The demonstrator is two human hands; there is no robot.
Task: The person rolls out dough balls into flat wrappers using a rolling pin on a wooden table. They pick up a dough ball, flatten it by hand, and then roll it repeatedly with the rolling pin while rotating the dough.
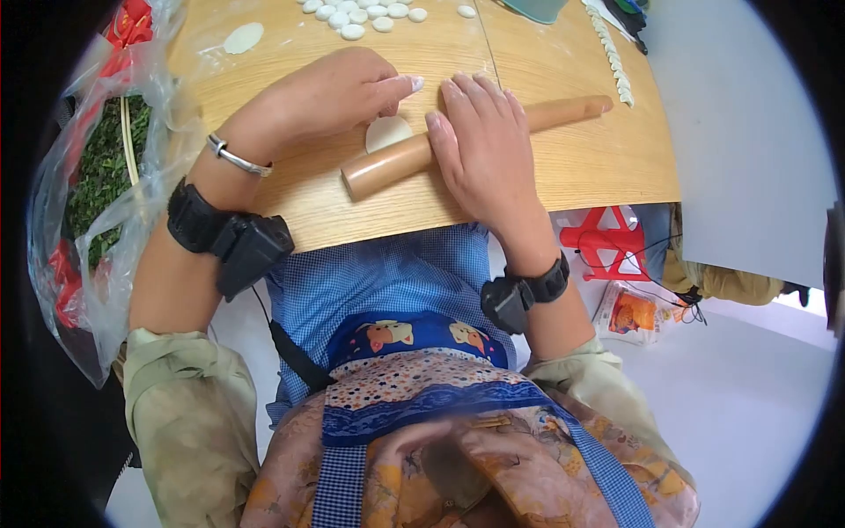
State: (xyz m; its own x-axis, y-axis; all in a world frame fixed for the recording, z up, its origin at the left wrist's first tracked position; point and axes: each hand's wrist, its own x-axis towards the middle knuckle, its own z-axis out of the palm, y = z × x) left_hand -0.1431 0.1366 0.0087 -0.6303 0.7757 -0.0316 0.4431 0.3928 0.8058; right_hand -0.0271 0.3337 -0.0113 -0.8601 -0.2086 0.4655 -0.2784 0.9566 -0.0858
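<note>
My left hand (356,88) is closed, its curled fingers at the far edge of a thin round dough wrapper (385,134) lying on the table; the fingertips are partly hidden. Across the wrapper's near right edge lies a wooden rolling pin (387,167), slanting up to the right. My right hand (488,141) rests over the middle of the pin, palm down on it, with fingers reaching past its far side and some flour on the fingertips. Beyond both hands, several small flattened dough pieces (352,33) are grouped on the wooden table (290,207).
Another rolled wrapper (244,38) lies at the far left. A row of small white dough pieces (609,57) runs along the right side, near a greenish bowl (537,9). Left of the table hangs a clear plastic bag (97,255) with chopped greens. A red stool (605,242) stands below right.
</note>
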